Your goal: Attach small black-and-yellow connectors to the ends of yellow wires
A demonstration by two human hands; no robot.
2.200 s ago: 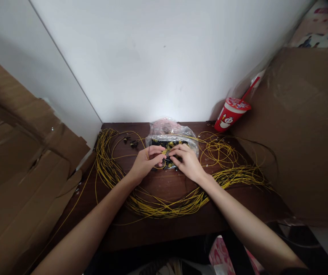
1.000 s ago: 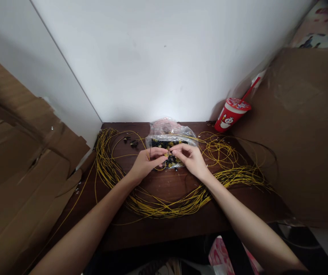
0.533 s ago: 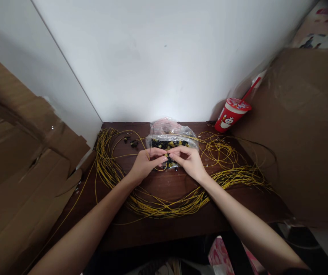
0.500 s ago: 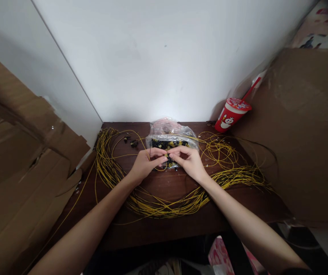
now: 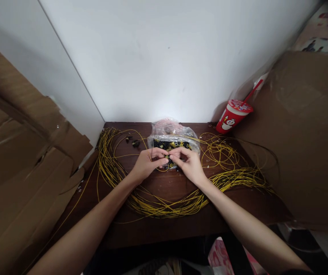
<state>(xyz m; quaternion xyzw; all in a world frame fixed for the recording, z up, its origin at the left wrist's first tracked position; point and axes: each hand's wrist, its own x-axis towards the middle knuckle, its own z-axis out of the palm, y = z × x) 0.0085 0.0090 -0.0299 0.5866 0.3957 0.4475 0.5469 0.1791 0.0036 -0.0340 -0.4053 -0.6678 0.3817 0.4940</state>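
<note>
My left hand [image 5: 147, 163] and my right hand [image 5: 188, 163] meet fingertip to fingertip above a dark wooden table [image 5: 169, 225]. Both pinch a tiny yellow and black part [image 5: 167, 156], and a thin yellow wire runs down from the left hand. Right behind the fingers lies a clear plastic bag [image 5: 173, 136] filled with small black and yellow pieces. A thick tangle of yellow wires [image 5: 164, 204] loops round both wrists on the tabletop.
A red cup with a straw [image 5: 233, 118] leans in the back right corner. Cardboard sheets [image 5: 23, 160] stand at the left and cardboard [image 5: 307, 133] at the right. A few small black parts [image 5: 132, 141] lie near the back left. White wall behind.
My right hand lifted out of the bag and brought a small piece up to my left fingertips. The view has shifted slightly; the hands stay pinched together.
</note>
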